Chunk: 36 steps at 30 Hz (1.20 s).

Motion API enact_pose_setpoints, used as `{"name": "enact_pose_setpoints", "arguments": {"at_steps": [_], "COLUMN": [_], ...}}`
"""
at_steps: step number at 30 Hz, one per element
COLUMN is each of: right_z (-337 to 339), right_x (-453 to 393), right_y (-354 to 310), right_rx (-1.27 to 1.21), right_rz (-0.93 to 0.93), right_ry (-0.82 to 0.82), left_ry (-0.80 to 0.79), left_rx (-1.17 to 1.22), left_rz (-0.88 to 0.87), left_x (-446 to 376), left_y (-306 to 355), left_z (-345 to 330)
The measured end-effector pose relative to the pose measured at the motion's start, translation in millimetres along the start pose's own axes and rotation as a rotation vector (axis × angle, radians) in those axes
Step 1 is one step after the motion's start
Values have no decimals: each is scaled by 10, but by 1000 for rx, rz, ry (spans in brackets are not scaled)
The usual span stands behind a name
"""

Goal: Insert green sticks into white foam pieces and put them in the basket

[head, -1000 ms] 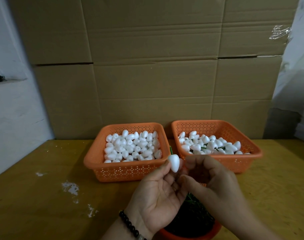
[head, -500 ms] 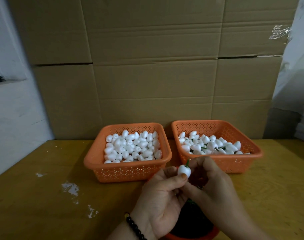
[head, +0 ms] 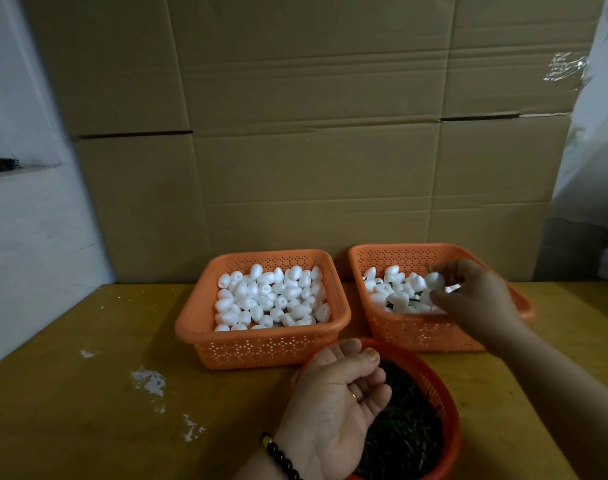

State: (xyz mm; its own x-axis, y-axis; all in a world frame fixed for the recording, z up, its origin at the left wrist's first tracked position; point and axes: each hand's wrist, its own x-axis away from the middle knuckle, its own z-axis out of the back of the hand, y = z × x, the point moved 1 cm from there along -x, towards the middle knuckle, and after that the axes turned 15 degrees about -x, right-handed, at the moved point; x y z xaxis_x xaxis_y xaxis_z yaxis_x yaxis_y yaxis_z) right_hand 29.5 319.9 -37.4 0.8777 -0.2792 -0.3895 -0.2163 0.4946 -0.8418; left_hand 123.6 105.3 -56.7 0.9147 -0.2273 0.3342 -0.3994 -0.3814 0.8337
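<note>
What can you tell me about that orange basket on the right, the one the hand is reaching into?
The right basket is a squarish orange tub, plastic by its look, with walls pierced by small holes and a rolled rim. It sits on the yellow table, close beside the left basket. Inside lie white foam pieces with dark green sticks among them. The right hand reaches over its near rim, fingers holding a foam piece above the pile.

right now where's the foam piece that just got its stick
In the head view it is at the right, in the right hand fingertips as foam piece, held over the right orange basket of finished pieces.
</note>
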Motion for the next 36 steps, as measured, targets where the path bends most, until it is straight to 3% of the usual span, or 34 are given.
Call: {"name": "enact_pose_setpoints", "arguments": {"at_steps": [3,6,11,14,16,19,22,24,30,36], "right_z": [90,128,68,13,-21,-97,-198,-261,-380,-440], "right_x": [-258,-290,111,524,758,958,1053,1087,1132,1099], "right_y": [134,181,-33,-232,-344,-387,-315,-285,-307,-292], "right_rx": [219,274,142,91,144,303,414,463,540,509], "right_rz": [-40,-109,107,254,317,230,192,204,198,221], "right_ry": [24,52,89,-135,-357,-662,-777,-813,-894,-889], "left_ry": [-6,-8,-21,-17,44,170,197,153,57,53], "left_rx": [-11,-3,-53,-265,-577,-1137,-1623,-1772,-1991,-2114], "left_rz": [-1,-9,-117,-278,-428,-577,-451,-297,-62,-98], "left_x": [-4,-22,-83,-152,-240,-448,-731,-906,-1165,-1252], "left_y": [-12,-22,98,337,553,907,1155,1205,1198,1127], "left_z": [-14,-10,83,216,333,542,751,839,873,747]}}
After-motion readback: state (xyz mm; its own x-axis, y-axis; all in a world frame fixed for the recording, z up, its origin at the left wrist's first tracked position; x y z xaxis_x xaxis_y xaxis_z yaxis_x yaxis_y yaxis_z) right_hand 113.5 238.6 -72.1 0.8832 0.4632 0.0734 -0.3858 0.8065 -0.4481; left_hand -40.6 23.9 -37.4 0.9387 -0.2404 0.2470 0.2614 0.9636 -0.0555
